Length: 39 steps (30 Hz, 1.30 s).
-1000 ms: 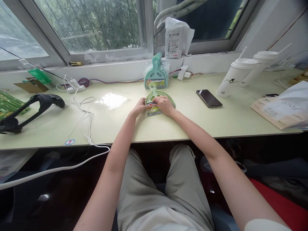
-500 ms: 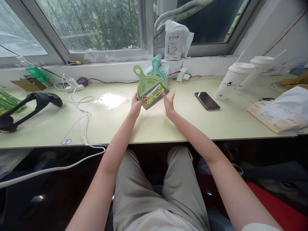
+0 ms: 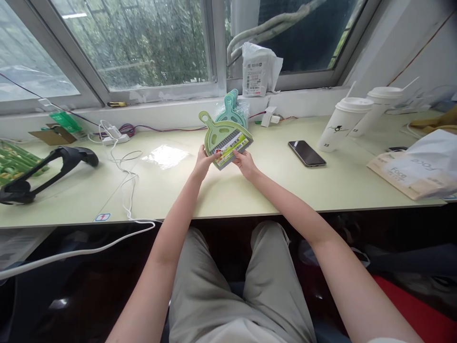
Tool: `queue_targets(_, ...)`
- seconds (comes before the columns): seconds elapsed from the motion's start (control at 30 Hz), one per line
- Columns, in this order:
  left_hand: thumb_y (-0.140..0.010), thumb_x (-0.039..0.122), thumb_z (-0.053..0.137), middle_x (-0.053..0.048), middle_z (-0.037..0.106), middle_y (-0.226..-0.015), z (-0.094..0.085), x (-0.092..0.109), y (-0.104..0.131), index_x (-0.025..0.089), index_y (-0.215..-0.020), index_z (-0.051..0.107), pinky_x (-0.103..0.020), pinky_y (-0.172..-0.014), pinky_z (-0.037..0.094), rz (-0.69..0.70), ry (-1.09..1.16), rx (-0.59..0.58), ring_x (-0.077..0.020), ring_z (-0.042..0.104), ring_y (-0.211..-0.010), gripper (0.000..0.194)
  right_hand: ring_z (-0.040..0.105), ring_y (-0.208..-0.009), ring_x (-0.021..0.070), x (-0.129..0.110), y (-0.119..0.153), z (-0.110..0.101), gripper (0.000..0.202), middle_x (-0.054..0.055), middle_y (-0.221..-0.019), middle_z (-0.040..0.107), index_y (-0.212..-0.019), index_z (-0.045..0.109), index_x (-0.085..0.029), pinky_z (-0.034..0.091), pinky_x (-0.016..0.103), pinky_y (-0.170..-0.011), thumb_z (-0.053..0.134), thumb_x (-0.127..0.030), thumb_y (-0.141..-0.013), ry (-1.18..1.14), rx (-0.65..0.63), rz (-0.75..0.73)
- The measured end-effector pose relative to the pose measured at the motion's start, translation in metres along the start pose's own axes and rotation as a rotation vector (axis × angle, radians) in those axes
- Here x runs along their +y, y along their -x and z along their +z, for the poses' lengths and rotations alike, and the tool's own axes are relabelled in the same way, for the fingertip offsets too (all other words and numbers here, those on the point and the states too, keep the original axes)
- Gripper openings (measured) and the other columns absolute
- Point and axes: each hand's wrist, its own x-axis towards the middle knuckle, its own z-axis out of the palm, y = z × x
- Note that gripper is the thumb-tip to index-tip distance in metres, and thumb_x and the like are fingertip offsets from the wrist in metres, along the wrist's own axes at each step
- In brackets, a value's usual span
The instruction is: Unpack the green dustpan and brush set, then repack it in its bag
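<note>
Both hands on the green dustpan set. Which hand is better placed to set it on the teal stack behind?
Probably right: the right hand grips the dustpan set nearest the teal stack.

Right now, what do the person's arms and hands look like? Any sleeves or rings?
Both arms are bare from the hands back toward the near edge of the picture. The left hand and right hand show no gloves, and no rings, watch or bracelet can be made out. A bit of white sleeve shows at the right upper arm. The trousers are light grey-beige.
</note>
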Motion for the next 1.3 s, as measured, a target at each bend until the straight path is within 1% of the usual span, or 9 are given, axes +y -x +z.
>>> queue_targets(0.13, -0.076, 0.044, 0.070, -0.008, 0.065, -0.115, -0.009, -0.004, -0.009, 0.023, -0.114, 0.054, -0.039, -0.104, 0.041, 0.002, -0.120, 0.078, -0.0257, 0.055, -0.121, 0.046, 0.068, -0.107, 0.0233, -0.003, 0.000, -0.002, 0.023, 0.005, -0.098, 0.075, -0.087, 0.063, -0.020, 0.053, 0.042, -0.099, 0.077, -0.033, -0.074, 0.012, 0.022, -0.025)
queue_targets(0.3, -0.086, 0.039, 0.053, -0.010, 0.039, -0.150, -0.053, -0.013, -0.022, 0.024, -0.129, 0.049, -0.045, -0.119, 0.012, 0.031, -0.493, 0.611, -0.0256, 0.013, -0.148, 0.045, 0.070, -0.100, 0.0231, -0.007, -0.002, -0.009, 0.017, 0.004, -0.096, 0.076, -0.087, 0.065, -0.019, 0.055, 0.043, -0.097, 0.074, -0.027, -0.076, 0.005, 0.009, -0.044)
queue_targets(0.37, -0.085, 0.036, 0.052, -0.010, 0.034, -0.154, -0.068, -0.016, -0.022, 0.025, -0.130, 0.050, -0.052, -0.118, 0.007, -0.081, -0.686, 0.685, -0.0268, 0.002, -0.150, 0.046, 0.071, -0.095, 0.0226, -0.007, -0.002, -0.010, 0.012, 0.004, -0.093, 0.076, -0.086, 0.065, -0.018, 0.056, 0.043, -0.095, 0.072, -0.024, -0.078, 0.010, -0.002, -0.042)
queue_targets(0.47, -0.088, 0.035, 0.045, -0.010, 0.056, -0.137, -0.071, -0.015, -0.018, 0.024, -0.110, 0.066, -0.061, -0.114, 0.007, -0.255, -0.992, 0.524, -0.0332, 0.027, -0.143, 0.032, 0.073, -0.089, 0.0205, -0.008, 0.000, -0.009, 0.005, 0.004, -0.088, 0.076, -0.086, 0.065, -0.017, 0.056, 0.040, -0.093, 0.066, -0.019, -0.082, 0.033, -0.002, -0.005)
queue_targets(0.6, -0.094, 0.033, 0.032, -0.011, 0.071, -0.100, -0.056, -0.010, -0.011, 0.021, -0.089, 0.073, -0.053, -0.113, 0.018, -0.191, -1.311, 0.378, -0.0284, 0.057, -0.111, 0.043, 0.073, -0.079, 0.0186, -0.011, 0.001, -0.008, 0.004, 0.005, -0.083, 0.076, -0.087, 0.064, -0.015, 0.058, 0.039, -0.088, 0.061, -0.013, -0.085, 0.073, 0.021, 0.078)
queue_targets(0.77, -0.085, 0.037, 0.056, -0.012, 0.061, -0.125, -0.048, -0.010, -0.004, 0.021, -0.108, 0.069, -0.044, -0.105, 0.034, -0.050, -1.515, 0.311, -0.0308, 0.048, -0.122, 0.032, 0.072, -0.068, 0.0178, -0.022, -0.002, -0.017, 0.009, 0.006, -0.075, 0.075, -0.084, 0.064, -0.012, 0.060, 0.039, -0.081, 0.058, -0.006, -0.084, 0.152, 0.019, 0.225)
queue_targets(0.9, -0.087, 0.028, 0.051, -0.016, 0.063, -0.117, -0.049, -0.008, -0.003, 0.017, -0.101, 0.071, -0.041, -0.092, 0.044, -0.120, -1.549, 0.194, -0.0318, 0.052, -0.115, 0.027, 0.071, -0.064, 0.0176, -0.034, -0.004, -0.029, 0.012, 0.007, -0.073, 0.075, -0.086, 0.065, -0.011, 0.060, 0.038, -0.079, 0.057, -0.002, -0.082, 0.209, 0.031, 0.329)
queue_targets(1.1, -0.089, 0.014, 0.040, -0.018, 0.067, -0.099, -0.047, 0.000, -0.004, 0.012, -0.096, 0.069, -0.038, -0.081, 0.046, -0.140, -1.562, 0.350, -0.0299, 0.061, -0.097, 0.030, 0.072, -0.063, 0.0187, -0.039, -0.005, -0.036, 0.015, 0.008, -0.072, 0.074, -0.090, 0.065, -0.010, 0.061, 0.039, -0.079, 0.056, -0.001, -0.082, 0.271, 0.076, 0.388)
queue_targets(1.3, -0.093, 0.020, 0.038, -0.014, 0.065, -0.110, -0.039, 0.001, -0.001, 0.017, -0.106, 0.065, -0.039, -0.086, 0.047, 0.186, -1.467, 0.419, -0.0298, 0.053, -0.112, 0.030, 0.071, -0.062, 0.0171, -0.021, -0.002, -0.024, 0.013, 0.004, -0.069, 0.074, -0.086, 0.064, -0.013, 0.061, 0.036, -0.075, 0.055, -0.003, -0.084, 0.255, 0.098, 0.292)
